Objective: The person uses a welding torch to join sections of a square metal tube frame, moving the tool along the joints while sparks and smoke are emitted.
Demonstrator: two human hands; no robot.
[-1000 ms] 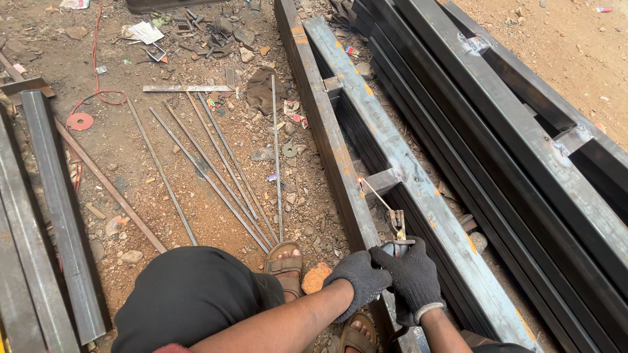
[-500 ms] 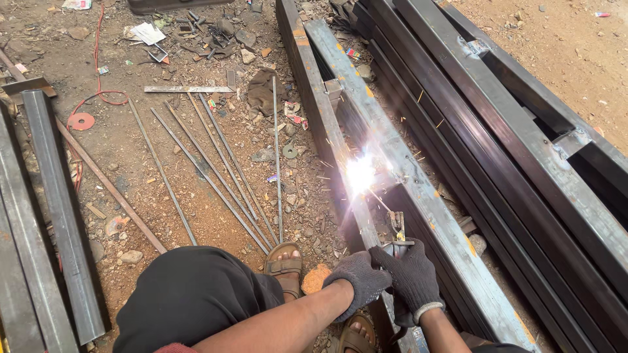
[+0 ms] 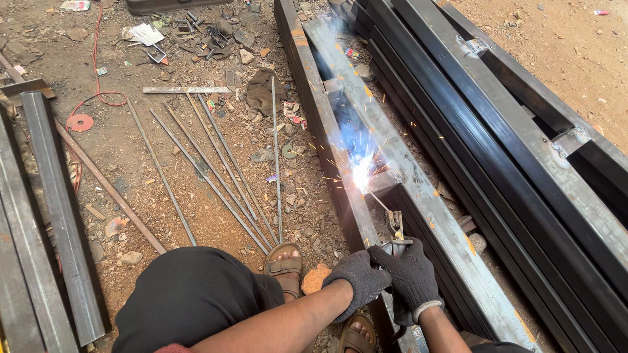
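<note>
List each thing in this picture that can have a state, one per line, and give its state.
Welding arc: lit, throwing sparks and bluish smoke.
Electrode holder: clamped on a rod, tip at the steel frame.
Left hand: gloved, fingers closed by the holder.
Right hand: gloved, gripping the holder.
Thin steel rods: lying loose on the dirt.
Red cable: slack on the ground.
Sandal: worn on a foot.

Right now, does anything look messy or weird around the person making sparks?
Yes. Thin metal rods lie scattered at odd angles on the dirt, with paper scraps and bits of rubble about. The person's toes show in an open sandal near the bright sparks, while both gloved hands hold the electrode holder.
</note>
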